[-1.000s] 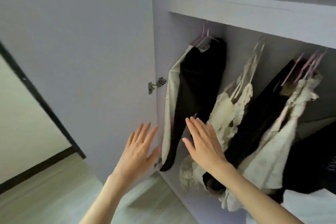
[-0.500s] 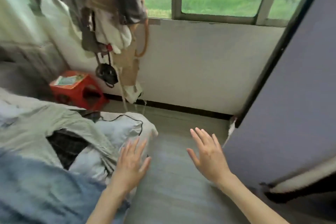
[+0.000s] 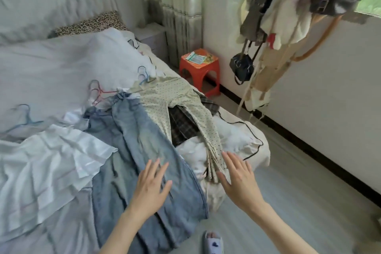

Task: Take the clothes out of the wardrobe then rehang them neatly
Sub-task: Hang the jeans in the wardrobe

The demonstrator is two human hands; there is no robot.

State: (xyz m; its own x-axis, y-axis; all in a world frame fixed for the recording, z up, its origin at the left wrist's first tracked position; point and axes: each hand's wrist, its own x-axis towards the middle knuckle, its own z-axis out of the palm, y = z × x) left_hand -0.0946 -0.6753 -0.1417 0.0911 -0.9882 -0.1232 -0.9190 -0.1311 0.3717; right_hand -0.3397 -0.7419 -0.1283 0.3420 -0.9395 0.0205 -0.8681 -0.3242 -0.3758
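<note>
While both hands are held out over the foot of the bed (image 3: pixel 51 64), nothing is gripped by either. The left hand (image 3: pixel 151 186) is seen above the blue jeans (image 3: pixel 144 150), its fingers (image 3: pixel 162 168) straight and spread apart; whether the denim is touched cannot be told. The right hand (image 3: pixel 240 178) is held just beside the jeans, toward the bed's outer edge, its fingers likewise straight and apart, close to the hem of the dotted cream garment (image 3: pixel 175 97).

The clothes are found heaped on the bed. The jeans are laid lengthwise, their legs draped over the bed's foot. The dotted cream garment is spread just beside the jeans, partly over a dark plaid piece (image 3: pixel 181 123). White cloth (image 3: pixel 47 161) is crumpled on the other side of the jeans. Blue and pink hangers (image 3: pixel 99 93) are seen at the waistband end of the jeans, and another blue hanger (image 3: pixel 25 116) is set beyond the white cloth.

A red stool (image 3: pixel 199 68) is placed on the floor beyond the bed, and bags and garments (image 3: pixel 288 6) are hung near the window.
</note>
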